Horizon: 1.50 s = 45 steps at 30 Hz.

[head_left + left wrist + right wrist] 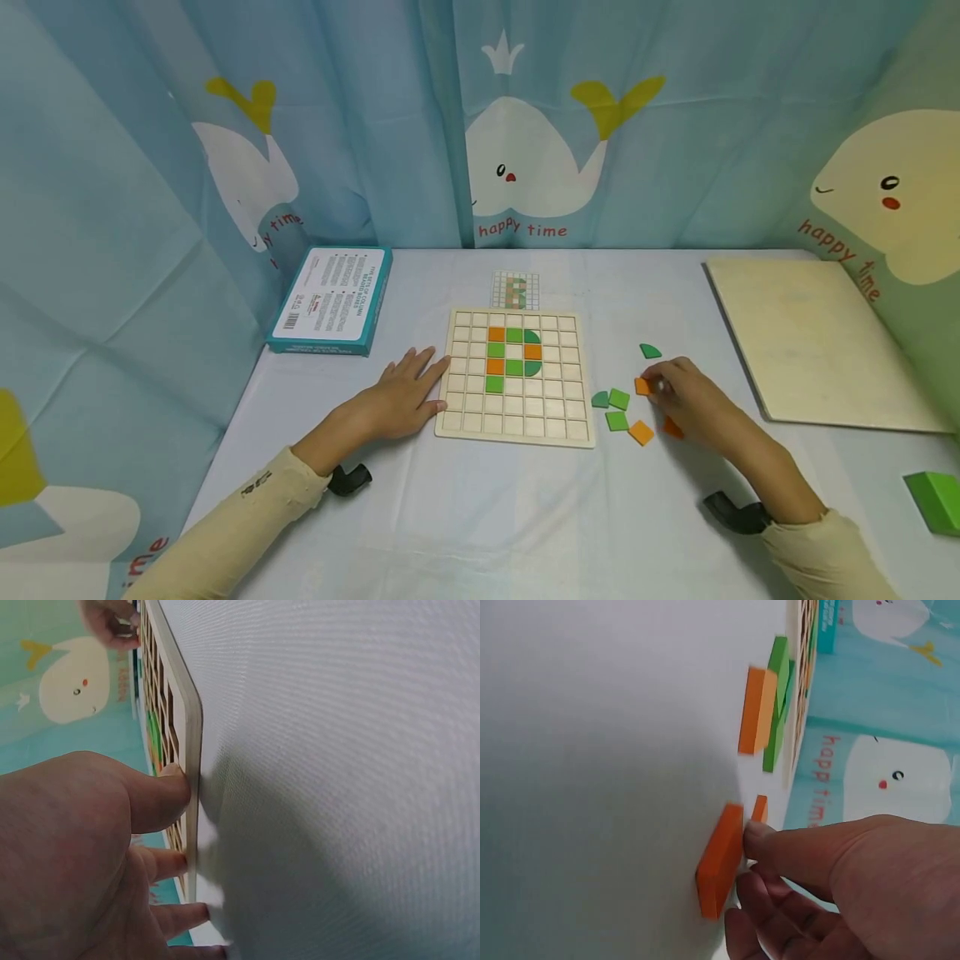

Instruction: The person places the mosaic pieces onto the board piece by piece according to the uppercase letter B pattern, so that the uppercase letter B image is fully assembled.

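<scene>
My left hand [408, 396] lies with fingers spread at the left edge of a wooden grid board [465, 423]; its thumb [174, 796] rests against the rim. Orange and green square tiles and green quarter-round tiles form a P-like shape in the grid. To the right of the board, my right hand [686, 404] pinches an orange square tile [642, 387] between thumb and fingers. Another orange tile [721, 862] lies just under that hand. Near it are an orange tile [641, 432], green square tiles [617, 421] and green quarter-round tiles [650, 352].
A printed pattern card [515, 289] lies behind the board. At the back left is a teal-and-white box [330, 296]. A plain wooden panel [817, 342] lies on the right, with a green block [933, 502] near the right edge. Whale-print curtains [405, 125] surround the table.
</scene>
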Each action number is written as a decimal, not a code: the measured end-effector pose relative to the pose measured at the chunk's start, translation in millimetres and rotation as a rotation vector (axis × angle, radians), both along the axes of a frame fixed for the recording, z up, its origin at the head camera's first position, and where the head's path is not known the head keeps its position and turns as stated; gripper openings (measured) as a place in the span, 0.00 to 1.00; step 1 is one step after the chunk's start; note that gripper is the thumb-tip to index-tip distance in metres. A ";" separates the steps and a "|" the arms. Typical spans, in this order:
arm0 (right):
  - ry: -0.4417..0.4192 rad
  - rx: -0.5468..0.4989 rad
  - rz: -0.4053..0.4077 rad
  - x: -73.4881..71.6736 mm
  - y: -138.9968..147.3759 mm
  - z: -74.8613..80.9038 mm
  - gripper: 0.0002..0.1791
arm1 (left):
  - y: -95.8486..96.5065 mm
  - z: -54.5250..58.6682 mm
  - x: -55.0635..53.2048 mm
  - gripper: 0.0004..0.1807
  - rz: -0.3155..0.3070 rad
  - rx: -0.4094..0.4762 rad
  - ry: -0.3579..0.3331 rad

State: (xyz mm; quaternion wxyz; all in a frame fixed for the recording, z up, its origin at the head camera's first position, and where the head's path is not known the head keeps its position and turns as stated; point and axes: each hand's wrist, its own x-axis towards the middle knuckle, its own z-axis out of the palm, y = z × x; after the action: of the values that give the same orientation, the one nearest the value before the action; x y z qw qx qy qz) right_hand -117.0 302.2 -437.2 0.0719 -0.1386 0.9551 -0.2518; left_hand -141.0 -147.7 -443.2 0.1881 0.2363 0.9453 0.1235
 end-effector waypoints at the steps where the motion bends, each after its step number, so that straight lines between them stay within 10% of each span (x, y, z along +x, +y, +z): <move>1: 0.008 0.002 0.003 -0.5 -2.3 -0.6 0.13 | 0.1 0.1 -0.1 0.40 0.001 -0.003 -0.002; 22: -0.033 -0.045 -0.008 -16.8 -48.6 12.3 0.16 | -0.4 -1.7 -0.1 0.40 -0.002 -0.002 -0.001; 45: 0.221 -0.020 0.297 -19.6 -156.8 -7.0 0.07 | 0.0 -1.7 -0.8 0.40 -0.006 0.000 0.000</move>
State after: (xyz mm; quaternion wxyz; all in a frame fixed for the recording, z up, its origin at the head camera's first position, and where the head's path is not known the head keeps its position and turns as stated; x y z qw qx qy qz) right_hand -136.6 145.4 -444.3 0.0013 -0.3055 0.9237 -0.2313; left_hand -141.8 -147.8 -444.9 0.1883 0.2390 0.9446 0.1228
